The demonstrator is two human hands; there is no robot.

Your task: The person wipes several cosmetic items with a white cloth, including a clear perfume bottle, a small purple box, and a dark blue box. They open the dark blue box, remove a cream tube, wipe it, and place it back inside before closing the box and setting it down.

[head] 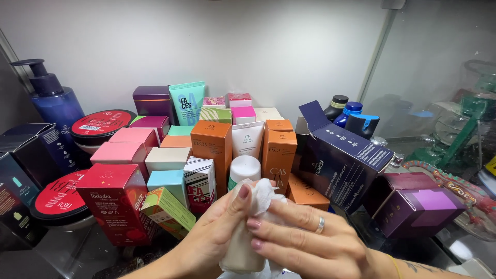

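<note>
Left hand [217, 232] gripping a pale bottle [242, 253]; right hand [305, 240] pressing a white cloth [263, 199] over it (boxes [209, 142] behind).

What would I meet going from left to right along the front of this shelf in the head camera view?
Round red-lidded jar → tall red carton → tilted green and orange box → left hand → right hand, both around a cream bottle and white cloth → purple box.

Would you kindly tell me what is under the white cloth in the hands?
Under the white cloth both hands hold a cream bottle, its lower body showing between the left hand and right hand. Its top is covered.
</note>
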